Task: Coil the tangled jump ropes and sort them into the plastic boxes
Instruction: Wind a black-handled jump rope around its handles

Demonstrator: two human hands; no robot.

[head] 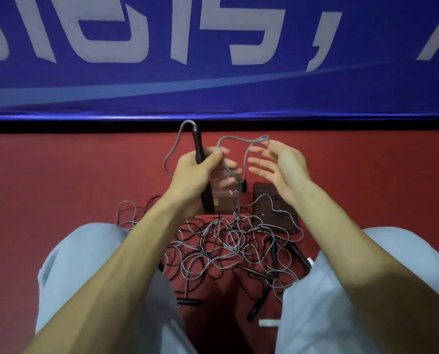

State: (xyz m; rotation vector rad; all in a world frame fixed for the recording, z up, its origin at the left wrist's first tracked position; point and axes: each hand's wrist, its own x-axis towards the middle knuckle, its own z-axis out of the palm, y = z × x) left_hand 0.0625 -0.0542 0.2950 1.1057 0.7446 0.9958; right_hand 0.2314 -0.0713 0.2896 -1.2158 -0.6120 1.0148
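My left hand (191, 172) grips a black jump-rope handle (199, 149) upright, its grey cord (171, 154) looping out of the top and down the left side. The same cord arches across to my right hand (277, 166), which is spread with straight fingers, the loop draped over its fingertips. Below my hands a tangle of grey and black ropes (226, 244) lies on the red floor between my knees. A clear plastic box (226, 198) sits behind my left hand and a second box (272, 208) stands to its right with a cord over it.
Loose black handles (189, 302) (258, 306) lie near my legs among the cords. A blue banner (213, 60) with white lettering stands upright just beyond the boxes. My grey-trousered knees (90, 277) frame the pile on both sides.
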